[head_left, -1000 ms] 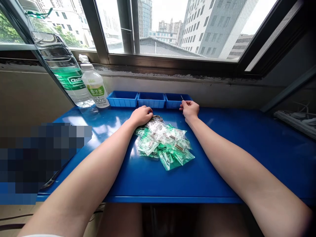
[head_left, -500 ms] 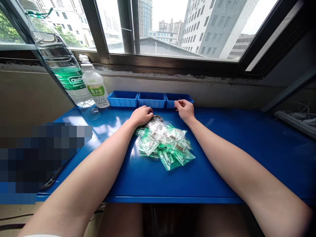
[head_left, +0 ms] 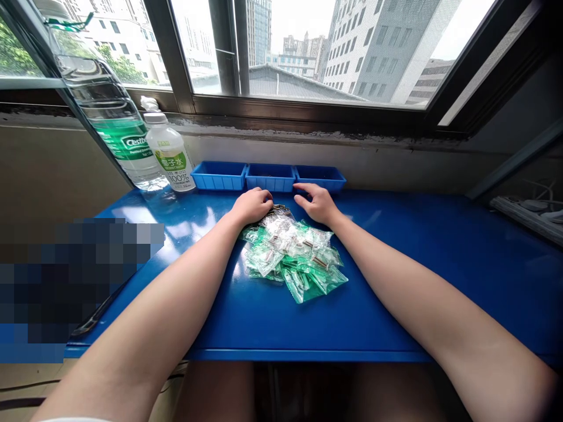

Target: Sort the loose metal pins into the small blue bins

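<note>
Packets (head_left: 299, 258) lie beside, perhaps touching, the left hand (head_left: 252, 206).

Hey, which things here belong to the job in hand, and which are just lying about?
Likely part of the job:
Small metal pieces, by the left hand
Heaped plastic packets
Three blue bins, beyond the open right hand

Apparently just lying about:
Large water bottle
Smaller coconut-water bottle

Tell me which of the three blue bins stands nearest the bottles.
The leftmost blue bin, beside the smaller bottle; the middle bin and right-hand bin stand farther along the row.
</note>
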Demonstrator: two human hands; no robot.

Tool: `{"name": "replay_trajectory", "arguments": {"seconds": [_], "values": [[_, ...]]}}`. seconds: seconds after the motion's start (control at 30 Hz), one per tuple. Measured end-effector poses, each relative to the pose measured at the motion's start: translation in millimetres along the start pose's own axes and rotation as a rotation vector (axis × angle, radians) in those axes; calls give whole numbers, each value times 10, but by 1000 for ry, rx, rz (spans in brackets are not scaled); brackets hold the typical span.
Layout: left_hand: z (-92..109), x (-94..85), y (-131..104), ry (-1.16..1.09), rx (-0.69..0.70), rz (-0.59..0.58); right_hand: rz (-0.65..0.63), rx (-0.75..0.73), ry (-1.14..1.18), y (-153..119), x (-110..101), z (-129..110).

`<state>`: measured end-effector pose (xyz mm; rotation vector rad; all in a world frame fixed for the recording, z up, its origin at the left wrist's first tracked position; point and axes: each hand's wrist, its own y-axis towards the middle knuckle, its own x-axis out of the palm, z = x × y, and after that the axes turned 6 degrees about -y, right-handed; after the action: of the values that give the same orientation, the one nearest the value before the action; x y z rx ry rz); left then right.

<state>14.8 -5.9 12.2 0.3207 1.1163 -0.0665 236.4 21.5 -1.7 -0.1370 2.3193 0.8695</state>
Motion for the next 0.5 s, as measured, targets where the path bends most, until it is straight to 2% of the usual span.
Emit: {"name": "replay_trajectory", "arguments": {"seconds": [0.07,0.17,0.37,0.5], "values": [[-20,15,11,4,5,2,-156,-79,20,-19,46,-49],[-59,39,27,3,10,11,-313,-78,50,-22,97,-64],[-71,39,26,-40,58,20,-354,-149,10,0,92,-73],[-31,6,0,-101,114,6,-327,-151,-10,-17,71,-120]]}}
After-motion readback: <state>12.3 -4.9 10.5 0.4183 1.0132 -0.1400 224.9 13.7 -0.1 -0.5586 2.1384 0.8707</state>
